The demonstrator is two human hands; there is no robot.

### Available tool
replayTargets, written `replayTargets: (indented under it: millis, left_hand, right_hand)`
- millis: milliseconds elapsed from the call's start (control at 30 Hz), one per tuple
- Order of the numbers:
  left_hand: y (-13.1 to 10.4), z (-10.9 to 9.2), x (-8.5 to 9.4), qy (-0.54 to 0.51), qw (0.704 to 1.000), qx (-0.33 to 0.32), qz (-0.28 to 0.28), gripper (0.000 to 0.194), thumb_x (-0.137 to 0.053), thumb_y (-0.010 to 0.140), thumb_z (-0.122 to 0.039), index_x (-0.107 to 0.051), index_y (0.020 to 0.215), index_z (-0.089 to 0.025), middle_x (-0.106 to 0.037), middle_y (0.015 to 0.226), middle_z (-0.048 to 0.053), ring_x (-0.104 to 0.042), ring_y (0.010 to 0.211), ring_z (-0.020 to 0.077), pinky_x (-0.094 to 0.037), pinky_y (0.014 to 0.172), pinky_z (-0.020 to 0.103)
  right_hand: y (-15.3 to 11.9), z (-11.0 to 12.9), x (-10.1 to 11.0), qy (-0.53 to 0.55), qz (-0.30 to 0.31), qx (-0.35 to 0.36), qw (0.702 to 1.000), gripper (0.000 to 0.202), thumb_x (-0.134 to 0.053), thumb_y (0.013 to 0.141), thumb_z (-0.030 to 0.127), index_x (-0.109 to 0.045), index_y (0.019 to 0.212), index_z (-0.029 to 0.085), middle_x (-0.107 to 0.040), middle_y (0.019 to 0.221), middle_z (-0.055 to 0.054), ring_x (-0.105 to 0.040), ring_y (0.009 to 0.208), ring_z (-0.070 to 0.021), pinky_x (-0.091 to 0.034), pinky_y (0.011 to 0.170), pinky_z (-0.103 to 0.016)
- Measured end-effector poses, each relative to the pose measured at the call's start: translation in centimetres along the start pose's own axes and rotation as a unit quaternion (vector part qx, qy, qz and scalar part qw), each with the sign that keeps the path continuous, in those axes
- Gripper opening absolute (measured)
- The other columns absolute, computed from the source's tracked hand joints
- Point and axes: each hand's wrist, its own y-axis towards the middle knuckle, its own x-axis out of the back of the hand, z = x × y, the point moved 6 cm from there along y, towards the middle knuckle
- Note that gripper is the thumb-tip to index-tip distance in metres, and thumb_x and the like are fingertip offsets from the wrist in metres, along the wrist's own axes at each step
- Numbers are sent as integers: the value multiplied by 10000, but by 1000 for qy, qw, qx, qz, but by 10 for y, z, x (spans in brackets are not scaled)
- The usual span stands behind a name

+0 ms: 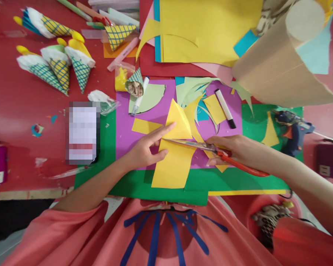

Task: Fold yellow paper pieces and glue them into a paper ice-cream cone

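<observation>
My left hand (144, 150) grips the left edge of a sheet of yellow paper (172, 168). Its index finger reaches over the upper part, and the thumb rests lower down. In my right hand (240, 149) is a pair of scissors (195, 143) with orange-red handles, pointing left. Their blades cross the yellow paper, with a cut line between its pointed upper part and the lower strip. Just beyond lie a yellow strip (144, 126), curved paper offcuts (193, 127) and a black-and-white marker (225, 109).
Purple paper (123, 147) and green paper (127, 183) lie beneath the work. Patterned paper cones (80, 68) sit at the upper left. A pixelated rectangle (82, 133) is on the left. At the right are a glue gun (294, 135) and a big cardboard roll (272, 62).
</observation>
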Motion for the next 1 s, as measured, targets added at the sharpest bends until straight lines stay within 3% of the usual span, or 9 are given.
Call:
replayTargets:
  millis: [100,267,433,533,700,867,1000]
  left_hand:
    - [0,-1,0,-7,1000,0,0,735,-600,820,-173,-322,1463,-396,-412,1515,47,-597,651,66,-535,569,198]
    - [1,-1,2,-2,1000,5,-6,728,-594,815,-187,-326,1470,-358,-419,1509,74,-631,720,78,-552,624,191]
    - [3,-2,8,-12,1000,1,-26,734,-598,829,-223,-293,1490,-325,-601,1324,70,-668,964,180,-537,617,183]
    - [4,0,8,-40,999,19,-24,772,-597,842,-238,-223,1512,-319,-648,1258,71,-685,858,158,-522,586,186]
    - [5,0,8,-74,997,32,-17,865,-593,833,-196,-98,1529,-330,-614,1326,94,-572,543,39,-477,516,166]
    - [8,0,9,-42,998,34,-29,818,-567,844,-188,-138,1527,-325,-620,1315,90,-576,572,41,-493,543,158]
    - [7,6,14,36,996,29,-70,660,-556,890,-307,-285,1492,-321,-498,1447,109,-616,692,81,-527,615,197]
  right_hand:
    - [0,-1,-3,-22,36,-15,999,285,-525,905,344,-595,1159,236,-697,798,-36,-621,630,-164,-388,559,-232]
    - [-1,-3,-4,-40,37,-30,998,297,-512,917,400,-578,1155,234,-679,787,-41,-611,625,-174,-377,546,-239]
    - [-12,-17,-3,-62,-9,-43,997,428,-495,892,557,-564,1170,239,-707,862,-75,-654,696,-225,-400,556,-266]
    - [-23,-36,-1,-100,-52,-83,990,499,-502,869,600,-552,1196,226,-700,870,-89,-650,690,-238,-429,568,-293]
    - [-41,-61,6,-169,-120,-158,966,473,-463,903,519,-527,1243,196,-682,897,-115,-656,735,-276,-472,620,-357]
    - [-52,-75,17,-155,-158,-234,947,374,-487,891,340,-537,1235,201,-677,976,-150,-658,833,-297,-488,679,-373]
    - [-57,-80,29,-148,-184,-249,939,505,-487,904,402,-477,1348,162,-640,1127,-204,-641,989,-359,-494,803,-426]
